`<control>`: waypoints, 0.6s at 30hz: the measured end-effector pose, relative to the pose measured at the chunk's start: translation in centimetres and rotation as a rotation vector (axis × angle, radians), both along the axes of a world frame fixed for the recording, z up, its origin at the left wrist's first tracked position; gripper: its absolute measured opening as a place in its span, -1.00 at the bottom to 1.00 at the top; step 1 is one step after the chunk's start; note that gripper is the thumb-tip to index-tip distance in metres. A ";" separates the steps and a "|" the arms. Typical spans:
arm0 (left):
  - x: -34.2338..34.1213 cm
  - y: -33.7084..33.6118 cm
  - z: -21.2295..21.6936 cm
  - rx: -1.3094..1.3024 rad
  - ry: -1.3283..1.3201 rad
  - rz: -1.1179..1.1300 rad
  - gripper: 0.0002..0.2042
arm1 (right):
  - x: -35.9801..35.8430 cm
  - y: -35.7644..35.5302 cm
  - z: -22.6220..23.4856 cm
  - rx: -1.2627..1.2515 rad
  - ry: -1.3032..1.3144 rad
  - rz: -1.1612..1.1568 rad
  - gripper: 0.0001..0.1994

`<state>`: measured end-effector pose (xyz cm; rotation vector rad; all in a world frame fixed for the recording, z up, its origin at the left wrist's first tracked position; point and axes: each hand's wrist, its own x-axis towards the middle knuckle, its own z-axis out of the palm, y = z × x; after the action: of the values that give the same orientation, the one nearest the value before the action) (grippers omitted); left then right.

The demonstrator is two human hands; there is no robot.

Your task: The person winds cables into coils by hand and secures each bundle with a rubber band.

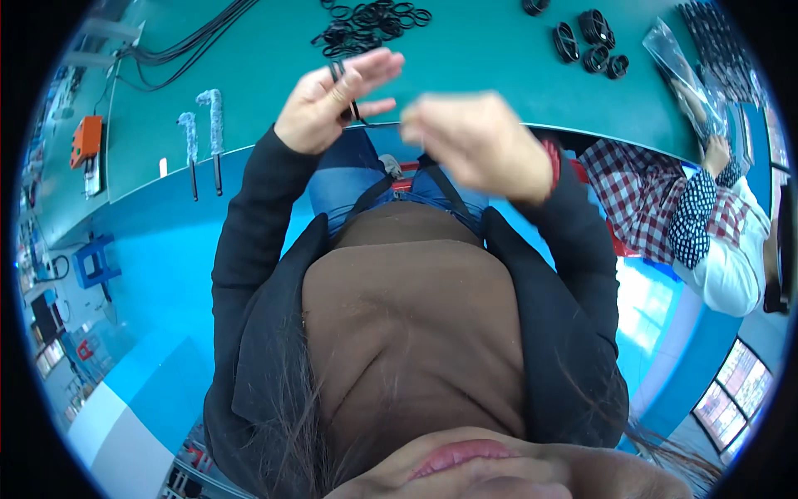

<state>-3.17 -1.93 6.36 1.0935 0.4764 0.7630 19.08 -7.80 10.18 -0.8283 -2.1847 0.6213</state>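
Two hands worked above the table (499,50) edge | left hand (332,100) pinched a black band (339,75), fingers together | right hand (478,141) blurred, grip unclear | risk: band could slip off if the pinch loosened.

A green worktable (249,75) fills the upper part of the view. At twelve o'clock lies a loose heap of black rings (370,21); toward one o'clock, a few bundled black rings (592,43) — well apart from the heap. Black cables (187,41) trail in at eleven. Two pale wrapped tools (204,133) hang over the table edge at ten, an orange device (86,140) farther left. A blue stool (93,262) stands at nine. At three o'clock a co-worker's checked sleeve (640,187) — beside a clear plastic bag (677,62).
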 end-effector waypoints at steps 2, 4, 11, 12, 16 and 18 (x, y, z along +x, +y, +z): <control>0.8 -2.0 0.1 -0.121 -0.014 -0.150 -0.46 | 0.0 3.5 -0.7 0.028 0.100 -0.107 -0.94; 1.1 -3.1 0.8 -0.253 -0.136 -0.297 -0.43 | -0.2 5.5 -2.5 -0.182 0.224 -0.078 -0.89; -1.4 1.0 2.9 -0.092 -0.370 0.117 -0.45 | -2.7 -1.9 -5.4 -0.552 0.078 -0.099 -0.86; -1.6 1.6 2.7 -0.007 -0.261 0.159 -0.46 | -2.5 -2.9 -4.3 -0.487 0.007 0.000 -0.84; -0.6 0.3 1.1 0.111 0.057 0.045 -0.50 | -0.1 -1.3 -0.1 -0.210 -0.032 0.009 -0.89; 0.0 -1.2 0.7 0.007 0.033 -0.116 -0.52 | 0.6 1.5 0.2 -0.079 -0.020 -0.077 -0.92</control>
<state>-3.20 -3.08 7.03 1.1313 0.4343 0.6459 19.69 -6.32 10.40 -0.9594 -2.1465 0.6670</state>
